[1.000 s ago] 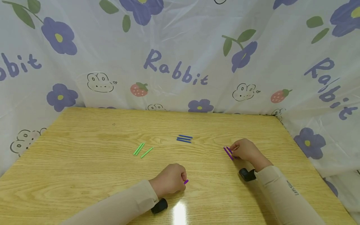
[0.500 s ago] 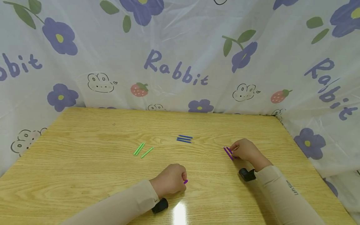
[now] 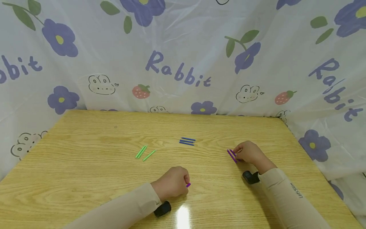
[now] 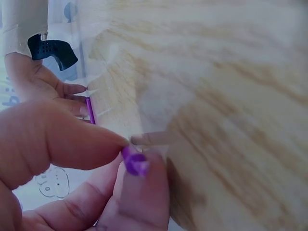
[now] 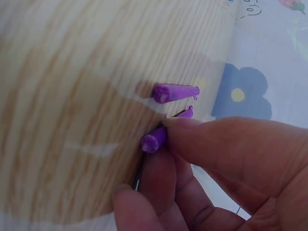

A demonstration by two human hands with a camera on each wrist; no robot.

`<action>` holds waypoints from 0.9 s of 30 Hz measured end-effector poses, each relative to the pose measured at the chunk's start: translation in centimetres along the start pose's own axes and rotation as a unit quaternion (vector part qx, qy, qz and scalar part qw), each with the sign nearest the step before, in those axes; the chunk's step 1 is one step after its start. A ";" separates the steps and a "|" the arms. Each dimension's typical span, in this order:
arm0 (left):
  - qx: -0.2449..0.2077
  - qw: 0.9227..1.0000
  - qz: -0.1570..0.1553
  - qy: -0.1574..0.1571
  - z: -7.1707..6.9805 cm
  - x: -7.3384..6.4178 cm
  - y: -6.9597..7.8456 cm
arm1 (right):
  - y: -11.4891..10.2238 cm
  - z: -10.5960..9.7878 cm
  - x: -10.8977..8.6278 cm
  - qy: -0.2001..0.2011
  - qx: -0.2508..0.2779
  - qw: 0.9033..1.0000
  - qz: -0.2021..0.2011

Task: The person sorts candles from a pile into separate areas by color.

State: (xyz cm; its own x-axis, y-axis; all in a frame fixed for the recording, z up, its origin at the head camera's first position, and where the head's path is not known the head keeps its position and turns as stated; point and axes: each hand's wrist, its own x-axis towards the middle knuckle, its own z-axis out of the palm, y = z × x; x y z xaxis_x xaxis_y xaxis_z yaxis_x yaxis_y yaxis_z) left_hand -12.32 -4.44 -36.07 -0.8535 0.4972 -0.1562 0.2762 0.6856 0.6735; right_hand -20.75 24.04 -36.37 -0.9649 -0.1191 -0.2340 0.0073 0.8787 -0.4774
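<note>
My left hand (image 3: pixel 172 182) is over the near middle of the table, pinching a purple candle (image 4: pixel 136 163) between thumb and fingertip; most of its length is hidden. Farther right, my right hand (image 3: pixel 249 153) reaches down to the tabletop. Its thumb and fingers pinch a second purple candle (image 5: pixel 153 140) at table level. Beside that one lies another purple candle (image 5: pixel 175 92), apart from the fingers, with a short wick at its far end.
Three blue candles (image 3: pixel 187 141) lie side by side at the table's middle. Left of them rest green candles (image 3: pixel 141 151), one a little apart. Behind the wooden table (image 3: pixel 85 184) hangs a patterned curtain (image 3: pixel 183 63). Each wrist wears a black camera mount (image 3: pixel 251 177).
</note>
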 end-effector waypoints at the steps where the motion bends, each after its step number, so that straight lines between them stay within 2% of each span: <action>1: -0.008 1.000 -0.002 0.000 0.0 0.0 0.0 | 0.0 0.0 0.0 0.000 0.000 1.000 0.001; 7: -0.083 0.996 -0.028 -0.002 -0.1 0.1 -0.2 | -0.1 0.0 0.1 0.000 0.012 1.000 0.005; 10: -0.117 0.993 -0.029 -0.007 -0.3 0.2 -0.3 | -0.2 0.0 0.0 -0.001 0.015 1.000 0.009; 15: -0.128 0.992 -0.017 -0.004 -0.5 0.6 -0.4 | -0.3 0.1 0.0 -0.005 0.023 1.000 0.017; 21: -0.136 0.990 -0.026 0.005 -0.7 1.2 -0.3 | -0.3 0.0 0.0 -0.009 0.025 0.999 0.021; 27: -0.167 0.986 -0.021 0.008 -0.8 1.9 -0.4 | -0.3 -0.1 0.0 -0.015 0.029 0.999 0.031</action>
State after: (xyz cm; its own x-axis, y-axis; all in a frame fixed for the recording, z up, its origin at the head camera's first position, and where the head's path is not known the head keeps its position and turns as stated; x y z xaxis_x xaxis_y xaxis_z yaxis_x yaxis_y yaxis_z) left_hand -14.41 -4.16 -36.03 -0.8688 0.4619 -0.1787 0.0820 0.4901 0.8678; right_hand -20.79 23.84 -36.18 -0.9536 -0.0798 -0.2902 0.0835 0.8562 -0.5098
